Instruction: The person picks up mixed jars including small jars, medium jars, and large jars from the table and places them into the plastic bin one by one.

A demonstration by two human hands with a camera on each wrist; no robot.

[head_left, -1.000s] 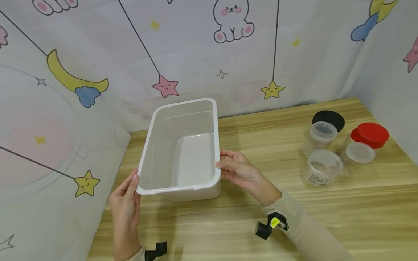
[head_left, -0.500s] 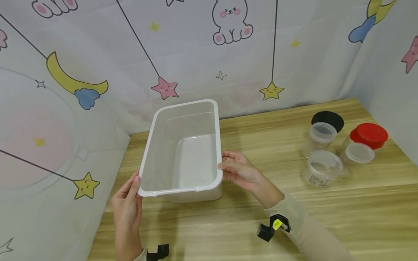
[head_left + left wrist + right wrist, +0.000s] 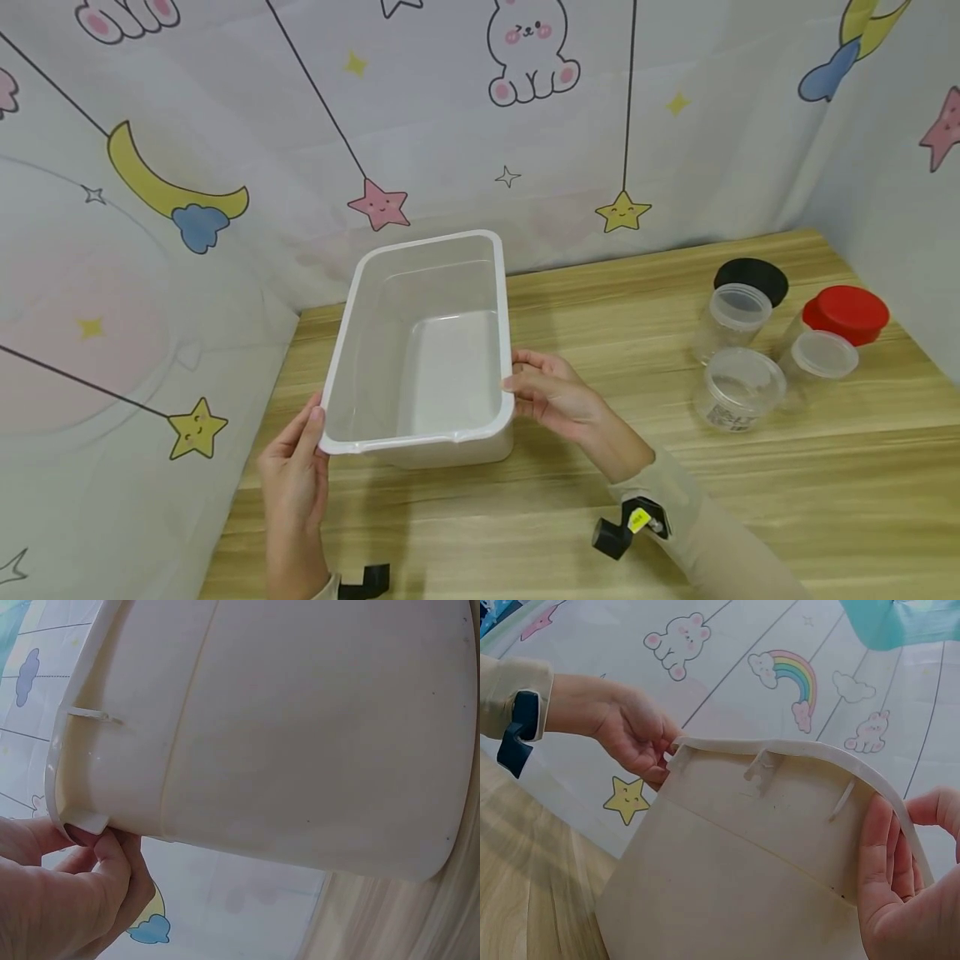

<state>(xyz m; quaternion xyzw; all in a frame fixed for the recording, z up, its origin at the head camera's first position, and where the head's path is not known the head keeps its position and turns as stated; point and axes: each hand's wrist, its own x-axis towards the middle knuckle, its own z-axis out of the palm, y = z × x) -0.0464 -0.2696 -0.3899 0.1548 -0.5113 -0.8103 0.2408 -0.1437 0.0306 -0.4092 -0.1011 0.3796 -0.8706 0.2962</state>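
Note:
A white plastic bin (image 3: 457, 375) with a rounded rim stands at the table's left part, with nothing seen inside it. My left hand (image 3: 294, 467) pinches the rim at the near left corner, thumb on top and fingers beneath. On the bin's right side my right hand (image 3: 555, 396) grips the rim, its thumb over the edge and its fingers against the outer wall. In the left wrist view the left hand (image 3: 90, 885) curls under the lip; the right wrist view has the right hand (image 3: 907, 877) holding the other side of the bin (image 3: 735, 877).
To the right on the wooden table (image 3: 600, 333) stand several clear plastic jars: a low open tub (image 3: 742, 392), a jar with a red lid (image 3: 847, 312), and others. A black lid (image 3: 752, 279) is behind them. A patterned cloth (image 3: 450, 125) hangs behind the table.
Both hands keep their hold on the bin's rim. The whole head view has shifted slightly, with the bin and hands a little lower and further right; the jars look unmoved.

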